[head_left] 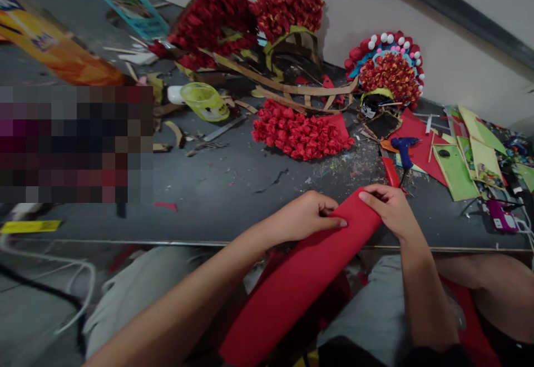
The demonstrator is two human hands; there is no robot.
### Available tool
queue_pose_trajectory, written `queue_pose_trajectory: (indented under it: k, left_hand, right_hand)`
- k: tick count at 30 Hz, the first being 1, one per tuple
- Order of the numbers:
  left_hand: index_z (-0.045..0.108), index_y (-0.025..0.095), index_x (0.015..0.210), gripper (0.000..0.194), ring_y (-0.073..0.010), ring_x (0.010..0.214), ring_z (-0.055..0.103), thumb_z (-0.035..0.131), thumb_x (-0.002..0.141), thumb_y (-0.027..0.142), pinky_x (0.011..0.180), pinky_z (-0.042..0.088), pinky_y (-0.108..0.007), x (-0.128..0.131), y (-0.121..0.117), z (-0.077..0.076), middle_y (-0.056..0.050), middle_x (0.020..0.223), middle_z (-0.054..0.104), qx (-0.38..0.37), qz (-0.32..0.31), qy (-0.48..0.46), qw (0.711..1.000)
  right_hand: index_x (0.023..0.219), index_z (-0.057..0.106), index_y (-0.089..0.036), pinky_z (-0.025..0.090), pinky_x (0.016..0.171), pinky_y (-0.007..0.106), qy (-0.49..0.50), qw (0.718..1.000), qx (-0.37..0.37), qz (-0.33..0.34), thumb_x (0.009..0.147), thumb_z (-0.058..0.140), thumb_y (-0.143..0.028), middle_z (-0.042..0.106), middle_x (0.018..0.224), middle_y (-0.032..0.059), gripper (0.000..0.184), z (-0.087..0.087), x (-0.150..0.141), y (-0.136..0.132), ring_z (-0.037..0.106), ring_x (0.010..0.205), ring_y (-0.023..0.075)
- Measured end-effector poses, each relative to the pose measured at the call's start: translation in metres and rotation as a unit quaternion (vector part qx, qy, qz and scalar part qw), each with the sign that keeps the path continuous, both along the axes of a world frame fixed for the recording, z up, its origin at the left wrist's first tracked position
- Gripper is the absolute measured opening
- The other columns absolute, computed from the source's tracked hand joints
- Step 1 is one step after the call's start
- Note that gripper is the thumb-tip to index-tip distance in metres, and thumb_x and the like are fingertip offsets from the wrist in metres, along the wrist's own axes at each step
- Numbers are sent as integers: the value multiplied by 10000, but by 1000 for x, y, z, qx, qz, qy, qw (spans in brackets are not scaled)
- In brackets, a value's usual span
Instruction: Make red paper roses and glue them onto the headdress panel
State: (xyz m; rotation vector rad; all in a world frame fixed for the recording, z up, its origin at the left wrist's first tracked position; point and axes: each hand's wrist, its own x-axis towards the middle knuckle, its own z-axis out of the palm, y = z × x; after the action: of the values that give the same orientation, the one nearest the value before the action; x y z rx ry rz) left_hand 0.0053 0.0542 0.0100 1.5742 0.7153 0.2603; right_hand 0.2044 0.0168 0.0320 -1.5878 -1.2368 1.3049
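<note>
A long strip of red craft sheet (292, 294), folded or rolled at its far end, slants from my lap up over the table's front edge. My left hand (311, 214) pinches its left edge, thumb on top and fingers curled underneath. At the far right corner my right hand (387, 206) grips the same sheet between thumb and fingers. Whether it is foam or paper I cannot tell. Just beyond it lies a red-handled tool (390, 171), beside a blue glue gun (404, 149). A cluster of red crafted flowers (298, 133) rests on the table ahead.
Behind stand flower-covered pieces (292, 5) and a rounded piece with white beads (386, 67). A yellow-green cup (204, 102), a metal ruler (225, 128) and an orange bottle (62, 44) are at left. Green cards (454, 172) and a purple device (502, 215) lie right. Another person's leg (492, 289) shows.
</note>
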Motion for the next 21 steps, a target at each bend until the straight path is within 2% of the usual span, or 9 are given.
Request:
queue_pose_trajectory:
  k: [21]
  left_hand:
    - [643,116,689,311,-68,494,358,610,748,420,439,273,-169,1,-2,5,38,554,478,-43,4,1,999]
  right_hand:
    - [782,725,-222,500,655,286,-4,1000,7,2,658,725,-383,727,781,8,203,0,2,-1,610,656,130]
